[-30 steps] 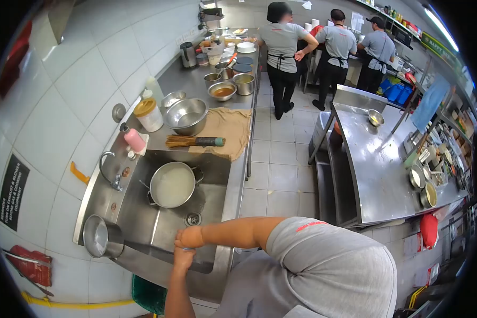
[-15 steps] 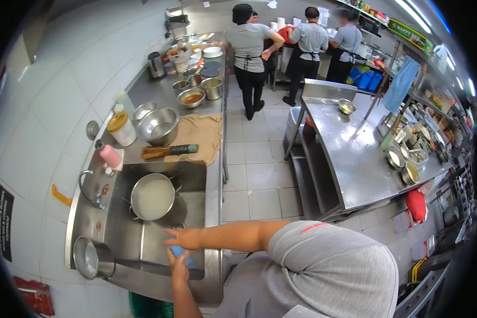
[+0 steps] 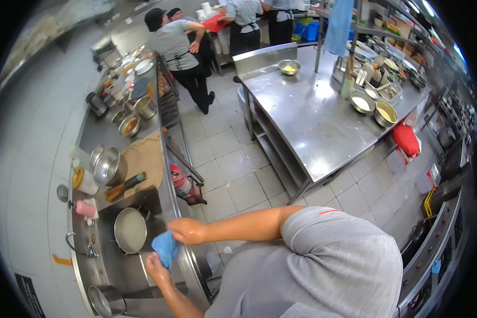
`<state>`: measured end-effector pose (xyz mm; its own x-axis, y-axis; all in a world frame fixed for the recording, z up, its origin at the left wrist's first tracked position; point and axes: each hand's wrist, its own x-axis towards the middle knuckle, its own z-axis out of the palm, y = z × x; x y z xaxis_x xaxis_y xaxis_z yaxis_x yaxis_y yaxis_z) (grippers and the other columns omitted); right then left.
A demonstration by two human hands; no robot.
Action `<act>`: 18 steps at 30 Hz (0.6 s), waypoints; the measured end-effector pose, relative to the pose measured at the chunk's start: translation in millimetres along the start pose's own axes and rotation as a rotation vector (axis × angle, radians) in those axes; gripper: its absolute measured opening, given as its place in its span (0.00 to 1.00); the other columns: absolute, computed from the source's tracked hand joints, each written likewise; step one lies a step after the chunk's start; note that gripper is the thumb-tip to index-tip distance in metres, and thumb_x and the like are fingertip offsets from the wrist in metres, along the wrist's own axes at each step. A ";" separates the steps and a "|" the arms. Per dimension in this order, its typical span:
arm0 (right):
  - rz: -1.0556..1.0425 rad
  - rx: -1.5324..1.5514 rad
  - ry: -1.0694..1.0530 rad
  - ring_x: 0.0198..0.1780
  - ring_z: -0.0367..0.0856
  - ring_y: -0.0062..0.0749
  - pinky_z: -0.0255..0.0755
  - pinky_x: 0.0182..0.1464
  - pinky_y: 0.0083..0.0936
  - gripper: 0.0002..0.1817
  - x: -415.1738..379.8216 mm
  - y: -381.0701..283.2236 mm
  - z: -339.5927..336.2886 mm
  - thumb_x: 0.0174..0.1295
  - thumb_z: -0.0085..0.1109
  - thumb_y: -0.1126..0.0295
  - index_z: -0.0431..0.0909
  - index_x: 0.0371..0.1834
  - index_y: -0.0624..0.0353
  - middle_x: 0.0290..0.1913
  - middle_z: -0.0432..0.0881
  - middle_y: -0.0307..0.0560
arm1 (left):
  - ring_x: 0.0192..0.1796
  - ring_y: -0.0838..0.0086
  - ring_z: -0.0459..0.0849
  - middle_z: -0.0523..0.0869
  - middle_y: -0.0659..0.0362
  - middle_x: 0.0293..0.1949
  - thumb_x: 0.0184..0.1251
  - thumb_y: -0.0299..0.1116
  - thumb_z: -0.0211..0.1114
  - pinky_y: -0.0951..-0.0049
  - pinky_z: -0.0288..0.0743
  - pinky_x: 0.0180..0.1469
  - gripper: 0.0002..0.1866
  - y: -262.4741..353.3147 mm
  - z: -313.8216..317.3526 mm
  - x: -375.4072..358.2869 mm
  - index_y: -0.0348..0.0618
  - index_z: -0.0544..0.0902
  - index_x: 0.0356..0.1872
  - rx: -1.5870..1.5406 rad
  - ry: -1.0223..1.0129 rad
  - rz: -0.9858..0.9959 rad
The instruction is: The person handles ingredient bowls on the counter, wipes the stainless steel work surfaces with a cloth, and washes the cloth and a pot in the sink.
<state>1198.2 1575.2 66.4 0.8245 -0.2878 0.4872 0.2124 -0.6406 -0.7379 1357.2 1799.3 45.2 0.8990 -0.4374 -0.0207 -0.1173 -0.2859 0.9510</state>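
Observation:
A damp-looking blue cloth is bunched between my two hands, over the front edge of the sink. My right hand is closed round its upper end. At the lower end, my left hand grips the cloth with curled fingers. Just beyond the hands, a large metal pot of cloudy whitish liquid stands in the steel sink. A smaller metal pot sits at the sink's near left corner.
A bundled stick brush and tan cloth lie behind the sink, beside steel bowls. A pink bottle stands near the tap. Across the aisle is a steel table. A co-worker stands farther back.
Both hands have lifted the blue cloth from inside the sink to above its front edge. My right hand has closed from spread fingers. The view has turned right.

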 end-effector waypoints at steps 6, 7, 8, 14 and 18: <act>0.451 0.548 0.622 0.55 0.80 0.34 0.75 0.60 0.36 0.20 -62.2 97.1 -121.4 0.83 0.50 0.57 0.73 0.63 0.63 0.53 0.83 0.45 | 0.34 0.76 0.85 0.86 0.58 0.34 0.83 0.31 0.60 0.75 0.79 0.37 0.07 105.6 161.6 -30.6 0.37 0.80 0.50 -0.046 -0.314 0.109; 0.611 0.380 0.754 0.58 0.79 0.35 0.73 0.65 0.34 0.23 -81.7 112.1 -153.3 0.83 0.49 0.55 0.72 0.66 0.66 0.56 0.83 0.49 | 0.34 0.76 0.85 0.87 0.57 0.34 0.83 0.31 0.60 0.75 0.79 0.36 0.08 110.4 192.3 -36.0 0.36 0.81 0.51 -0.050 -0.384 0.152; 0.740 0.374 1.055 0.61 0.78 0.36 0.70 0.68 0.34 0.23 -94.4 84.8 -198.7 0.83 0.49 0.56 0.73 0.65 0.65 0.57 0.83 0.49 | 0.34 0.76 0.85 0.87 0.57 0.34 0.83 0.31 0.60 0.75 0.79 0.36 0.08 111.9 223.2 -41.0 0.36 0.81 0.51 -0.041 -0.402 0.153; 0.533 0.398 1.384 0.39 0.72 0.18 0.70 0.44 0.23 0.11 -254.2 58.7 -437.9 0.80 0.54 0.65 0.81 0.41 0.59 0.36 0.79 0.33 | 0.32 0.77 0.87 0.90 0.57 0.33 0.83 0.32 0.61 0.75 0.79 0.32 0.09 157.7 393.8 -118.1 0.41 0.82 0.55 0.031 -0.925 0.014; 0.558 0.227 1.428 0.41 0.74 0.19 0.71 0.47 0.25 0.12 -326.5 63.5 -537.8 0.79 0.55 0.64 0.83 0.45 0.62 0.37 0.82 0.34 | 0.36 0.75 0.88 0.91 0.56 0.37 0.81 0.33 0.63 0.73 0.81 0.36 0.11 191.2 498.8 -185.4 0.40 0.83 0.56 0.078 -1.265 0.032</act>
<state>660.3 1245.6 111.6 -0.3172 -0.9462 0.0633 0.2406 -0.1449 -0.9598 957.6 1400.5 77.1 -0.1295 -0.9391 -0.3183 -0.1949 -0.2907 0.9368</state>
